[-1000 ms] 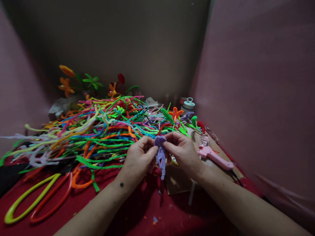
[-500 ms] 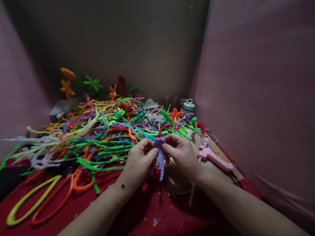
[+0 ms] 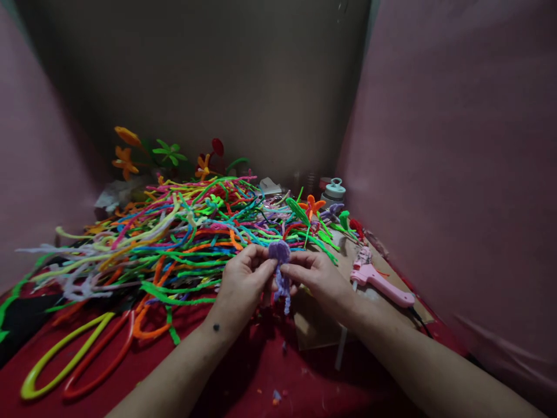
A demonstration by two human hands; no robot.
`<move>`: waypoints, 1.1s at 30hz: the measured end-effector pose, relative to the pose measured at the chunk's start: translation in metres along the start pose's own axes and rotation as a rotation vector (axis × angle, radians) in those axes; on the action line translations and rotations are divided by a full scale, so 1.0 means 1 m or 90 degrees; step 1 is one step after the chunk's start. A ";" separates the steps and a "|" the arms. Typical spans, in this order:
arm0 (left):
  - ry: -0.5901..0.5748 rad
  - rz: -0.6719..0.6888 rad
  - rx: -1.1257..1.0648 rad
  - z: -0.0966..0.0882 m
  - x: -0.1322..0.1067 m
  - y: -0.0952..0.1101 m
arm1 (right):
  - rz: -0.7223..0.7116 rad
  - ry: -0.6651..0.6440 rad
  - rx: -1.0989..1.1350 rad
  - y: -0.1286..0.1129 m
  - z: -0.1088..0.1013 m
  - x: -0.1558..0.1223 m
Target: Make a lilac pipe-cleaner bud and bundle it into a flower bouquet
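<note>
The right hand [image 3: 324, 281] now pinches lower on the purple piece [image 3: 279, 251], baring more of its rounded top — a shift of grip that seems to turn the work toward the dangling strands [image 3: 287, 303]. The left hand [image 3: 243, 277] grasps the opposite side, so both sets of fingers hold the piece, above the worktop [image 3: 243, 377]. Stems [image 3: 187, 255] crowd left and far; right, the glue gun [image 3: 385, 284] and cardboard [image 3: 319, 334] limit movement — most room lies near, over scraps [image 3: 277, 398].

Purple piece [image 3: 280, 253] partly covered, forearms [image 3: 176, 367] cut off
</note>
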State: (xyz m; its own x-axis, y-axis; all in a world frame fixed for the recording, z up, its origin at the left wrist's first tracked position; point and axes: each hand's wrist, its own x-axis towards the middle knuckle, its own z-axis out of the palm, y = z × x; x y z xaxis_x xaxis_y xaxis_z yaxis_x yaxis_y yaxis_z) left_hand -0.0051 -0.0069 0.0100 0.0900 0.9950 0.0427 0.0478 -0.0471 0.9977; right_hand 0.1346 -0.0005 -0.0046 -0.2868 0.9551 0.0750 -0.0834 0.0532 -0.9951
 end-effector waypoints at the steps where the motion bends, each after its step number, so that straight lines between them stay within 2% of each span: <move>1: -0.003 -0.001 -0.001 0.000 0.000 0.000 | 0.001 -0.025 0.002 0.001 0.000 0.000; 4: 0.001 0.007 0.002 0.000 0.001 -0.002 | -0.015 -0.053 0.008 0.003 0.002 0.000; 9: 0.020 0.024 0.027 0.000 0.002 -0.001 | -0.010 -0.019 -0.011 0.006 0.002 0.001; 13: -0.016 0.007 0.032 -0.003 0.002 0.001 | -0.028 -0.019 -0.024 0.007 0.000 0.002; 18: -0.054 0.038 -0.005 -0.006 0.004 0.002 | -0.022 0.003 -0.080 0.006 -0.002 0.001; 21: -0.022 0.107 0.044 -0.008 0.004 0.000 | -0.030 0.013 -0.122 0.007 -0.003 0.000; 25: 0.020 0.284 0.224 -0.012 0.005 -0.006 | -0.028 -0.010 -0.143 0.009 -0.003 -0.001; 29: 0.011 0.438 0.345 -0.016 0.006 -0.009 | -0.035 -0.036 -0.164 0.006 -0.003 -0.003; 33: -0.028 0.511 0.383 -0.020 0.007 -0.010 | -0.041 -0.039 -0.192 0.003 -0.005 -0.004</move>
State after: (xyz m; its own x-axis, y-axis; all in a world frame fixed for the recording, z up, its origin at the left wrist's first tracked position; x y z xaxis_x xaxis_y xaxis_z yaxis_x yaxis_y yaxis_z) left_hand -0.0246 0.0027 0.0016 0.3522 0.6455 0.6777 0.4511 -0.7515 0.4813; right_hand 0.1400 -0.0031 -0.0079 -0.3474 0.9283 0.1328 0.1810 0.2053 -0.9618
